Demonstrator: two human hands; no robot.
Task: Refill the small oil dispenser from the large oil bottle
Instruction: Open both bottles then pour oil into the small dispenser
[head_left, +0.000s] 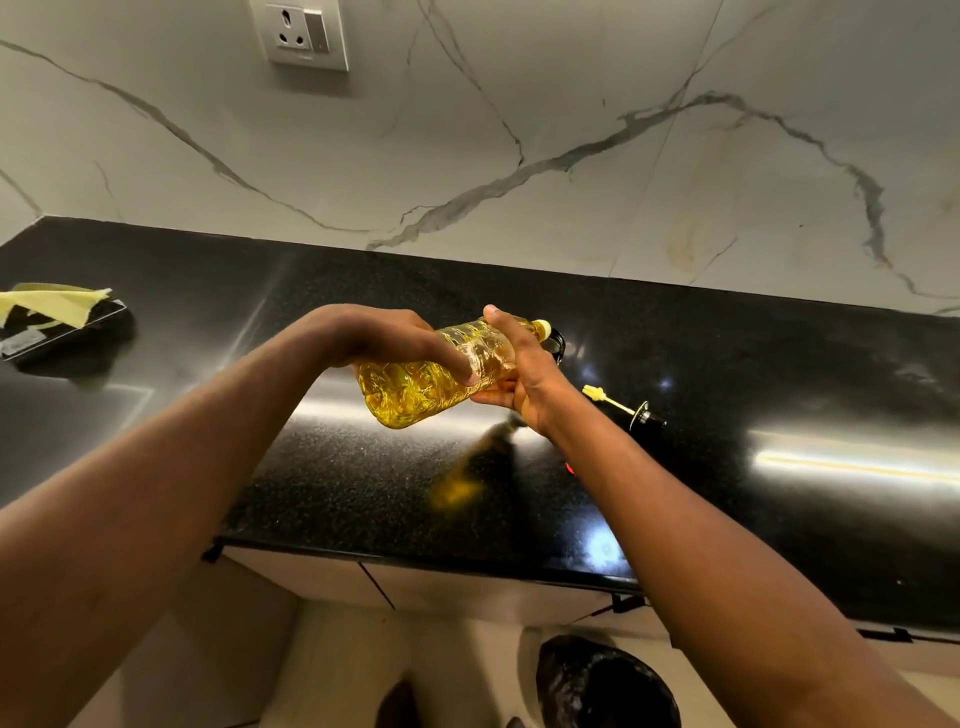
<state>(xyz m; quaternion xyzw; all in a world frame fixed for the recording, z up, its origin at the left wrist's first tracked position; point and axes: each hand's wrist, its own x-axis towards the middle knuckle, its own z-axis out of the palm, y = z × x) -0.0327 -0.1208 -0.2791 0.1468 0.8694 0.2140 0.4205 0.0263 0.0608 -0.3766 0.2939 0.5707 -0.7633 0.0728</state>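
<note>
The large clear oil bottle (415, 387), full of yellow oil, is tipped almost flat over the black counter, its yellow neck pointing right. My left hand (384, 338) grips its body from above. My right hand (519, 374) grips it near the neck from the right side. The neck meets the dark rim of the small oil dispenser (557, 344), which is mostly hidden behind my right hand. The dispenser's removed top (626, 408), a black cap with a yellow brush tip, lies on the counter to the right.
The black granite counter (779, 389) runs along a marble wall with a socket (301, 34). A dark flat object with yellow cloth (57, 322) sits at the far left. A small red item (570, 469) lies near my right forearm. A black bag (602, 680) is on the floor below.
</note>
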